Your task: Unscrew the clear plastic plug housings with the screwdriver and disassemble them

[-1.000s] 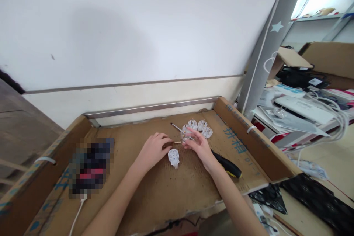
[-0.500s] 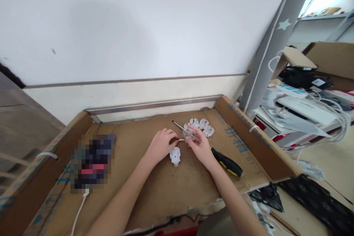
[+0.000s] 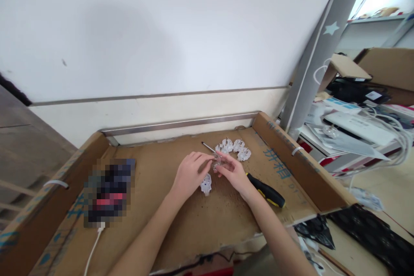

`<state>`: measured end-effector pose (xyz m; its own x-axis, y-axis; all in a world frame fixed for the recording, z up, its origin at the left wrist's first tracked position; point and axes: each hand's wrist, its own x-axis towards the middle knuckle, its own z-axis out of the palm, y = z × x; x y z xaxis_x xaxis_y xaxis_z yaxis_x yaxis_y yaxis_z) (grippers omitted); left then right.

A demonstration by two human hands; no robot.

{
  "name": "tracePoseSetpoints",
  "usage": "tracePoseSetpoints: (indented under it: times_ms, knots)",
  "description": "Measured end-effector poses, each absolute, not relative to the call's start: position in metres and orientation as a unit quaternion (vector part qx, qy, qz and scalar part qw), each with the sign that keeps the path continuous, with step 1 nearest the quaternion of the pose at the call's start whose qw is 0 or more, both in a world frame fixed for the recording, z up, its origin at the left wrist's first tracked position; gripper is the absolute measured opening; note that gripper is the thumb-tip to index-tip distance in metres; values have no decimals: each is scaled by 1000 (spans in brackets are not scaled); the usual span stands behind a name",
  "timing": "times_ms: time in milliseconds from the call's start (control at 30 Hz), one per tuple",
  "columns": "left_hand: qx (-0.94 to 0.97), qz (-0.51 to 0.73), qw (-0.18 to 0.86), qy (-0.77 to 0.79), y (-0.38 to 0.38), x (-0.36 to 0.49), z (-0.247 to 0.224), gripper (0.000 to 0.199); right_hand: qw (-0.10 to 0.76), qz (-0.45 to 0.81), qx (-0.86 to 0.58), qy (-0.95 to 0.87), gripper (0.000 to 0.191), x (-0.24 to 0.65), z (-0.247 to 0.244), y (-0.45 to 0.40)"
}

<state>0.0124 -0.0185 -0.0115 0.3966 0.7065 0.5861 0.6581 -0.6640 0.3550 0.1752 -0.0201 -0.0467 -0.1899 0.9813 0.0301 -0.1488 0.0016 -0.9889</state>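
Note:
Between the fingers of my right hand [image 3: 232, 173] is a clear plastic plug shell [image 3: 216, 165], held a little above the cardboard. My left hand [image 3: 191, 173] meets it from the left, its thumb and forefinger pinched at the shell's edge. A small brass-coloured piece was in that pinch before; now the fingertips mostly cover it. Just below my left fingers lies a white plug part [image 3: 206, 184], partly hidden. Under my right hand runs a screwdriver [image 3: 267, 190] with a black and yellow handle; its shaft tip shows beyond the fingers.
Several clear plug halves with pins [image 3: 239, 148] lie behind my right hand. The cardboard tray [image 3: 145, 207] has raised sides. A blurred-out dark object [image 3: 110, 192] with a white cable [image 3: 93, 248] lies at the left. Cluttered papers and cables [image 3: 359, 127] fill a side table at right.
My left hand has moved slightly right and up, so its fingertips now meet the shell. The brass-coloured piece that stuck out between the hands is now mostly covered.

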Motion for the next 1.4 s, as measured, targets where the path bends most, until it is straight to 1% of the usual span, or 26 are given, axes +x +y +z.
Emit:
tracePoseSetpoints:
  times_ms: [367, 600, 733, 967, 1200, 1400]
  knots:
    - [849, 349, -24, 395, -21, 13, -10, 19, 474, 594, -402, -511, 37, 177, -45, -19]
    - [877, 296, -64, 373, -23, 13, -6, 24, 462, 596, -424, -501, 37, 177, -46, -19]
    - [882, 293, -47, 367, -24, 15, -9, 24, 452, 603, -430, -497, 36, 177, -42, -21]
    - [861, 358, -12, 362, -22, 13, -11, 20, 445, 616, -429, -488, 36, 177, -35, -23]
    - [854, 355, -5, 380, -24, 16, -10, 18, 445, 624, -422, -485, 35, 176, -37, -23]
    - [844, 363, 16, 395, -24, 17, -12, 22, 447, 632, -413, -481, 35, 176, -41, -21]
